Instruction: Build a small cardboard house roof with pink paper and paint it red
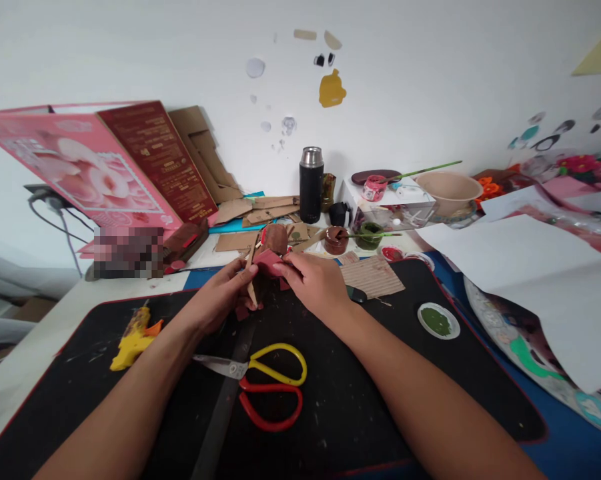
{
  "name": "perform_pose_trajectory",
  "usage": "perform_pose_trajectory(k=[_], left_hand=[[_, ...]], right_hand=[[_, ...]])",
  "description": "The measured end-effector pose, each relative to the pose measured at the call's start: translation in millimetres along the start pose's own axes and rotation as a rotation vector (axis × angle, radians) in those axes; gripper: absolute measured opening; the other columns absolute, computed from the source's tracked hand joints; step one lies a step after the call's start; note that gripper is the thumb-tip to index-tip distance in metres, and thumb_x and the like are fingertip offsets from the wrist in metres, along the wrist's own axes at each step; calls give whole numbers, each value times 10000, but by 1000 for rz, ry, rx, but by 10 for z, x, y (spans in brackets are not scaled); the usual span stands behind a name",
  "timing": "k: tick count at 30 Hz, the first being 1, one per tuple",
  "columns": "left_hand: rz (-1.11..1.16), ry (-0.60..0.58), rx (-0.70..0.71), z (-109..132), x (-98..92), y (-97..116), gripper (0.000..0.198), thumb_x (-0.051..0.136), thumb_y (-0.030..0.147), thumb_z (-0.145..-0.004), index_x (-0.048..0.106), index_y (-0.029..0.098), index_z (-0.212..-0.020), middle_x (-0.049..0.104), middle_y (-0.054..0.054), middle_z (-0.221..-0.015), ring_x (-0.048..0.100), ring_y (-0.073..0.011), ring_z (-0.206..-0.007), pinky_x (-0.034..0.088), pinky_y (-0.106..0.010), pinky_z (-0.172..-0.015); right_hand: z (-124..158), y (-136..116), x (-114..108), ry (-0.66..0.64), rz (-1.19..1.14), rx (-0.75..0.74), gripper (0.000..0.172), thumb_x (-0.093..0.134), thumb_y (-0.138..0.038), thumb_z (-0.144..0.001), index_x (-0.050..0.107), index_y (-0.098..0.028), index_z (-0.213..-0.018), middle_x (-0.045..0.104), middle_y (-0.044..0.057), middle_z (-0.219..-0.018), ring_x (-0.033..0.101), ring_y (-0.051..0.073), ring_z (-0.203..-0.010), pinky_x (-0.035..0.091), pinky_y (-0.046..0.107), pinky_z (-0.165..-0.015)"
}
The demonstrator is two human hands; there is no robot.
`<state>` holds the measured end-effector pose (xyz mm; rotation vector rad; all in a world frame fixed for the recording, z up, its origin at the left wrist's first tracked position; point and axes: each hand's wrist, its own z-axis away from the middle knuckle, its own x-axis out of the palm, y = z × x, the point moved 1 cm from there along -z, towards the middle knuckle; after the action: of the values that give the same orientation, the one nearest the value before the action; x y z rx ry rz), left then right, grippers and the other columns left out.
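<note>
Above the black mat [330, 400], my left hand [223, 293] grips a cardboard piece [251, 293] by its edge, its pale cut side facing me. Fingers and thumb of my right hand [317, 283] pinch a small reddish-brown painted cardboard piece [269, 264], which meets the one in my left hand. Whether the two are joined, I cannot tell. Just behind them is a rounded reddish-brown object [275, 238]. Scissors [237, 368] with one yellow and one red handle lie partly spread near my left wrist. A yellow glue gun [134, 341] rests left of my left forearm.
Behind my hands stand a black thermos [311, 190], a brown paint jar [336, 241] and a green paint jar [369, 235]. Corrugated cardboard [373, 277] and a dish of green paint [438, 321] lie to the right. A pink box [75, 167] stands back left; white paper [540, 280] covers the right side.
</note>
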<state>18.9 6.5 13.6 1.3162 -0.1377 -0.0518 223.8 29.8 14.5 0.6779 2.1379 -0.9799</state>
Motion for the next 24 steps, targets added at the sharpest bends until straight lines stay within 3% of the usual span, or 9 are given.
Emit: perform_pose_trajectory(k=[14,24], left_hand=[[-12,28,-13,-8,40,-3,446,860,532,-790,618,222,-999,669,19,-673,663,-177,-528,512,-258,-489],[199,54,-122,-83,-13,-57,389,787,446,-883,674,166,-1129,750,-52,-827,678,-165,-563,529,-247,-501]], right_hand=[[-11,-11,8,0,-137,95,209,678,-408,-1071,782,-228,-1053,829,53,-920,743,211,-817,424,301,-711],[12,21,11,72,-264,147,225,692,-427,-1044,784,-235,-1115,806,33,-858,716,195,-729,461,290,-690]])
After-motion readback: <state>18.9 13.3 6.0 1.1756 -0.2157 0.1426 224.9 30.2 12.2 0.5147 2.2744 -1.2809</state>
